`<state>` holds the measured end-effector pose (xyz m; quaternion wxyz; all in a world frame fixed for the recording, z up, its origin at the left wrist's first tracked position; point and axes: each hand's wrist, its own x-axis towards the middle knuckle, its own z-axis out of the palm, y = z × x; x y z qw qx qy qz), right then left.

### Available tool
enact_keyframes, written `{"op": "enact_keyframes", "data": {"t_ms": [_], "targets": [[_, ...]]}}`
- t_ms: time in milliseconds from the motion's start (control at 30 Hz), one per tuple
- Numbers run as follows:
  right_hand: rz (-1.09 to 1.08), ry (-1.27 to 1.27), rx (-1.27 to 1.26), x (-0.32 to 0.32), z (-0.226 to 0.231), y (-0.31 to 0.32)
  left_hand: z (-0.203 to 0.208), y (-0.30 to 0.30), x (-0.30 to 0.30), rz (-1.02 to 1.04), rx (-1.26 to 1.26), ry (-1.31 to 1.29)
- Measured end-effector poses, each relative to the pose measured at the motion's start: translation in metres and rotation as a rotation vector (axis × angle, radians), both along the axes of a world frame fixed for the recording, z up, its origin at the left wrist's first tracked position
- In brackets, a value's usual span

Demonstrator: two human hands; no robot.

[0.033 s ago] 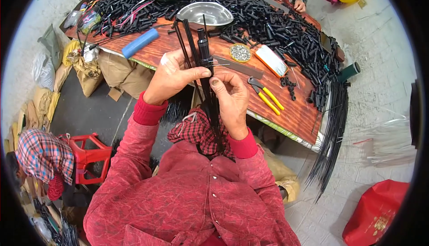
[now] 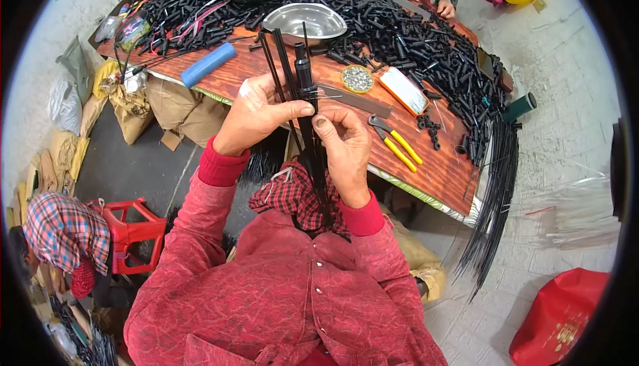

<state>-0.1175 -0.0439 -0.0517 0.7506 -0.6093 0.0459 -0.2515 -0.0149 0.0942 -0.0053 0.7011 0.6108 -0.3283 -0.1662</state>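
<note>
Head view: the left hand (image 2: 256, 118) clasps a black tube (image 2: 303, 70) and slim rods (image 2: 282, 54), apparently steadying them beside the right hand (image 2: 346, 148), pinched narrow, its contents hidden.

Workshop — heaped black parts (image 2: 414, 52), pliers (image 2: 405, 146)

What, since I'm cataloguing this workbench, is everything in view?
Held tube: one, black, left hand
Thin rods: several, black, left hand
Loose tubes: many, black, tabletop
Table: one, brown, centre
Oval bowl: one, silver, beyond hands
Metal pieces: many, silver, small container
Pliers: one, yellow-handled, tabletop
Cylinder: one, blue, left tabletop
Stool: one, red, lower left
Bag: one, red, lower right
Hanging strands: many, black, right
Co-worker's hands: two, bare, top right
Left hand: one, bare, centre
Right hand: one, bare, centre
</note>
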Motion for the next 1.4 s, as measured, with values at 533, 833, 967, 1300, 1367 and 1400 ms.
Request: {"op": "enact_keyframes", "data": {"t_ms": [533,833,967,1300,1367,1400], "targets": [[-0.029,0.068,0.027,0.010,-0.008,-0.022,-0.006,-0.024,0.013,-0.050,0.023,0.130],[-0.049,-0.022,-0.151,0.014,-0.007,-0.028,-0.012,-0.030,0.018,-0.021,0.031,0.078],[-0.069,-0.043,-0.192,0.013,-0.005,-0.028,-0.010,-0.033,0.015,-0.020,-0.001,0.087],[0.015,0.047,-0.076,0.009,-0.003,-0.030,-0.004,-0.025,0.013,-0.090,0.038,0.068],[0.051,0.064,-0.026,0.009,-0.002,-0.030,-0.003,-0.025,0.011,-0.120,0.007,0.120],[0.063,0.050,0.045,0.008,0.000,-0.029,-0.002,-0.024,0.010,-0.121,0.007,0.119]]}}
